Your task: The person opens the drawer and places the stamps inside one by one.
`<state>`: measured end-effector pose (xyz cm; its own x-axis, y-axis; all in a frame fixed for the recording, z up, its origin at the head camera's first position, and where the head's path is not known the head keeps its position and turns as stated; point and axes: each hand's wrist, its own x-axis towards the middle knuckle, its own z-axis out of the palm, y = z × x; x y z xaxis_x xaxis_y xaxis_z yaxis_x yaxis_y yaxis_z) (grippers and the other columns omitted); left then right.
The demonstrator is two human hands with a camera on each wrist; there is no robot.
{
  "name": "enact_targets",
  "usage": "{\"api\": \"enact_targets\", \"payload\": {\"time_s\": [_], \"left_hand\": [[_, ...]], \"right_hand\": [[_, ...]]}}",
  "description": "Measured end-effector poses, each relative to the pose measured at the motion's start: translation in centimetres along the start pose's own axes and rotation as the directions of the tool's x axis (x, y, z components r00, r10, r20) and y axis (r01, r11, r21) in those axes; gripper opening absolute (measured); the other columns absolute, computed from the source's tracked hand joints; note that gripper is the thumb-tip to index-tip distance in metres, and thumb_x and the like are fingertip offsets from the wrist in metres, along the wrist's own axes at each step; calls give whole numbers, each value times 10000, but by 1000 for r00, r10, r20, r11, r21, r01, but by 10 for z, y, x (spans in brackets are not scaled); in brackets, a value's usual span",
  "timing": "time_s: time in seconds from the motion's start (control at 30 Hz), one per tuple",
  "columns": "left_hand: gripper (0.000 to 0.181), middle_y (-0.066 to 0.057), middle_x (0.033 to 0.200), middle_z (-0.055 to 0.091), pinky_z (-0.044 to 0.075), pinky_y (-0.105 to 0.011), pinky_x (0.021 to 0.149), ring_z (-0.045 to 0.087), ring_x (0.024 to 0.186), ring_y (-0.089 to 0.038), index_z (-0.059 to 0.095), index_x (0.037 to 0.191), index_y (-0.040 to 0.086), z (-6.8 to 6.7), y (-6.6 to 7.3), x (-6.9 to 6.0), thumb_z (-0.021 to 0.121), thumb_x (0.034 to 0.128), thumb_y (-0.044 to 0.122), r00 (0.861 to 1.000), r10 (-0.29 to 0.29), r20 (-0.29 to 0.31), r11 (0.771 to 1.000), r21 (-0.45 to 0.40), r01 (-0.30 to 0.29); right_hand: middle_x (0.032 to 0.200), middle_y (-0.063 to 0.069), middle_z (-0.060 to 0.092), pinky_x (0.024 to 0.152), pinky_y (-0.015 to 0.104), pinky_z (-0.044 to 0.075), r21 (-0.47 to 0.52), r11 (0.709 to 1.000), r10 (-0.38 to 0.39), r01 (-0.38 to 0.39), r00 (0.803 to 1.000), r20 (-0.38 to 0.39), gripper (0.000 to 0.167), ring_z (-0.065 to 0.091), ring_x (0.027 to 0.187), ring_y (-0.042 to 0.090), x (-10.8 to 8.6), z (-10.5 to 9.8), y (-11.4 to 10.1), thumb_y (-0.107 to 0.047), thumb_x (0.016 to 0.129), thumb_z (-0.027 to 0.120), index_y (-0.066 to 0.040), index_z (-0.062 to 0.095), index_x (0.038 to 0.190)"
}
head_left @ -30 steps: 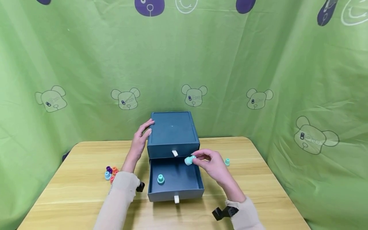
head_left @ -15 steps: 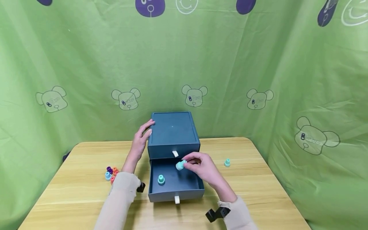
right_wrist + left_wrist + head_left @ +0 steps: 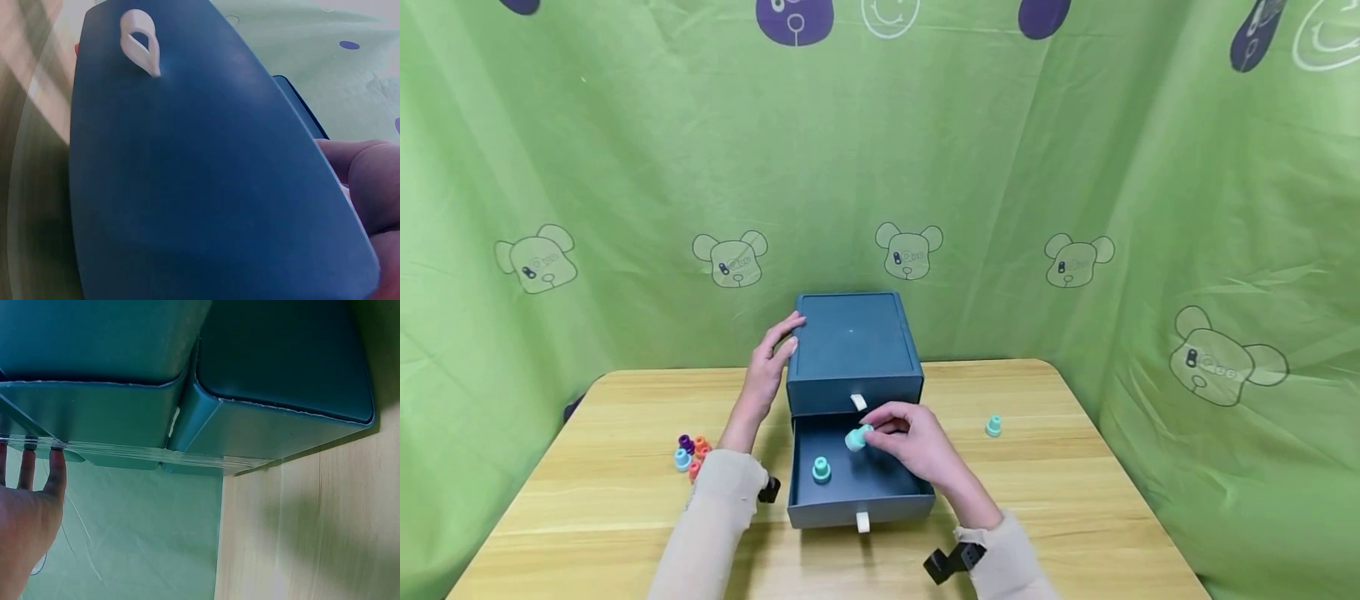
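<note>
A dark blue two-drawer box stands on the table with its lower drawer pulled out. My left hand rests on the box's left side, fingers extended onto the top edge; the left wrist view shows those fingertips against its side. Over the open drawer, my right hand pinches a mint-green peg, held tilted between thumb and fingers. Another green peg stands upright in the drawer's left part. In the right wrist view the drawer front hides most of the hand.
On the table, a third green peg stands right of the box. Left of my left forearm lie several small pegs, among them a purple one, a light blue one and an orange one. A green curtain hangs behind.
My right hand has moved left with the green peg, from the drawer's right back area towards its middle. The left hand has stayed on the box.
</note>
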<state>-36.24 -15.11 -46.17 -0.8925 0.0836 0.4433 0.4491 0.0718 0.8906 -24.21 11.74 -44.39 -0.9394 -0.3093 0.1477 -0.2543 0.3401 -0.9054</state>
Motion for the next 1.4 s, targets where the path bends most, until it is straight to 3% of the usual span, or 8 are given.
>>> {"api": "enact_targets", "payload": {"time_s": [0.7, 0.93, 1.0, 1.2, 1.23, 1.4], "left_hand": [[407, 26, 1627, 450, 242, -554, 1251, 342, 1536, -220, 591, 1464, 180, 1, 0, -1, 535, 1074, 281, 1000, 3, -7, 1000, 14, -3], [413, -13, 1636, 439, 231, -561, 1256, 332, 1544, -246, 582, 1469, 146, 0, 1, -1, 528, 1076, 259, 1000, 3, -9, 1000, 10, -3], [421, -31, 1643, 428, 227, -560, 1258, 322, 1549, -258, 570, 1478, 120, 0, 6, -3, 521, 1077, 237, 1000, -4, -2, 1000, 12, 4], [417, 7, 1637, 435, 228, -556, 1258, 325, 1546, -230, 576, 1478, 150, -1, 7, -3, 522, 1079, 257, 1000, -13, 0, 1000, 15, 13], [416, 21, 1638, 432, 224, -555, 1260, 321, 1547, -222, 576, 1480, 165, -1, 3, -1, 520, 1081, 267, 1000, -15, -2, 1000, 12, 15], [439, -53, 1662, 391, 210, -564, 1263, 288, 1564, -276, 535, 1505, 91, 0, 3, -1, 494, 1086, 217, 999, -38, 15, 999, 12, 38]], "right_hand": [[1015, 60, 744, 759, 216, 576, -48, 999, 2, 1, 998, 70, 157, 691, 867, 151, 7, 17, 4, -106, 926, 775, -58, 771, 1076], [977, 31, 740, 757, 224, 571, -99, 995, 25, -15, 995, 93, 123, 684, 853, 145, 8, 20, 5, -87, 912, 784, -73, 778, 1034], [974, 29, 738, 757, 232, 571, -109, 994, 28, -17, 995, 96, 122, 682, 852, 150, 9, 20, 4, -83, 910, 785, -70, 779, 1031], [943, 20, 733, 744, 246, 570, -137, 990, 31, -16, 994, 107, 113, 678, 833, 146, 9, 21, 3, -79, 902, 792, -75, 781, 1014], [939, 18, 731, 741, 247, 569, -141, 990, 32, -16, 994, 109, 109, 677, 830, 144, 8, 21, 3, -79, 901, 793, -78, 781, 1009], [937, 16, 728, 734, 249, 571, -162, 987, 34, -15, 993, 112, 106, 674, 829, 144, 8, 21, 5, -77, 898, 795, -80, 781, 1003]]}}
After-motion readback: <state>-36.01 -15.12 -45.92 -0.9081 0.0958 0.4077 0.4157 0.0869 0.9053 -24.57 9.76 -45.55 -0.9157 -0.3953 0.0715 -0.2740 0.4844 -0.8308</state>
